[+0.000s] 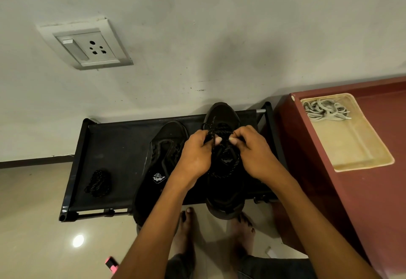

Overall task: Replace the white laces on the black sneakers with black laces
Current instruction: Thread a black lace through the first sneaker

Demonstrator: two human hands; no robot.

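Black rack (pixel 114 147) holds sneaker (pixel 224 169), toe toward wall (pixel 219 37).

One wide-angle camera, worn on my head, looks forward and steeply down over my forearms. My left hand (pixel 195 154) and right hand (pixel 256 154) sit near mid-frame, close under the lens, above the black shoe rack (pixel 114 147). My bare feet (pixel 186 230) show at the lower edge. The wall and its socket plate (pixel 85 44) fill the upper half, bowed by the lens. No second view shares the scene.
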